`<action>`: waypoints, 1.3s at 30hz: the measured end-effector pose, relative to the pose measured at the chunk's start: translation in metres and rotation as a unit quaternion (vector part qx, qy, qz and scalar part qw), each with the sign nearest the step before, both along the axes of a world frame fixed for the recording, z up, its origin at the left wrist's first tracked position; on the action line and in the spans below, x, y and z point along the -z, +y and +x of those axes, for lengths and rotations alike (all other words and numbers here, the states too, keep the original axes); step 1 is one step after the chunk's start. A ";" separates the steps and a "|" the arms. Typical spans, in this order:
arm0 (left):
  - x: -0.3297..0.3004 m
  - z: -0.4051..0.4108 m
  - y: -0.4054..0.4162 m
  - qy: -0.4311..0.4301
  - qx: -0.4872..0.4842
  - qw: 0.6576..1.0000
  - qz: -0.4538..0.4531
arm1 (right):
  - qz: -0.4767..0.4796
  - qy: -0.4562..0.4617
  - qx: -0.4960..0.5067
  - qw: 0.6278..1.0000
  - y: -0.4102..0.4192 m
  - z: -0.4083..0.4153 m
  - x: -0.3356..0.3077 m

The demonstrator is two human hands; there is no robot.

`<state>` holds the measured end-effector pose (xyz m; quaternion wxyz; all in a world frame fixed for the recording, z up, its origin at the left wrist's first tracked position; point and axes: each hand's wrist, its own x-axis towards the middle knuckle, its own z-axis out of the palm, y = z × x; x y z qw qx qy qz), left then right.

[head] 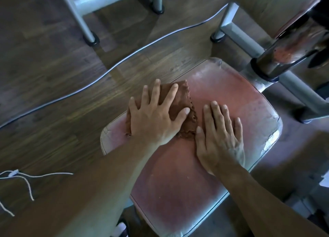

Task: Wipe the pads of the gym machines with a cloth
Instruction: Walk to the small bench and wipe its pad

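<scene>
Both hands flat on the red seat pad (231, 98), left one on the cloth.

Left hand (153, 115) lies palm-down with fingers spread and straight, pressing the brown cloth (185, 101) against the pad's 9 o'clock edge; nothing gripped, forearm coming in from 7 o'clock. Right hand (220, 135) is flat on bare pad just beside the cloth at its 4 o'clock, fingers straight and together, holding nothing, forearm from 5 o'clock. Grey frame tube (249, 41) at 1 o'clock, white cord (28, 183) on the floor at 8 o'clock.
</scene>
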<state>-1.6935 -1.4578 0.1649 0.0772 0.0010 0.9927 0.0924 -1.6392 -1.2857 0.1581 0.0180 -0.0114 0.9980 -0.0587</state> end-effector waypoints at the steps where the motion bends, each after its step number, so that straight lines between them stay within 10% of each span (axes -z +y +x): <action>1: 0.000 -0.007 -0.001 -0.008 0.009 1.000 0.003 | -0.005 0.000 0.002 1.000 0.000 0.000 0.000; 24: 0.002 0.113 -0.041 0.021 -0.114 0.993 0.034 | -0.027 -0.023 0.007 0.999 0.001 0.001 -0.004; 39: -0.007 0.170 0.008 -0.014 -0.008 1.000 0.021 | -0.039 -0.012 0.000 0.999 0.002 0.000 -0.003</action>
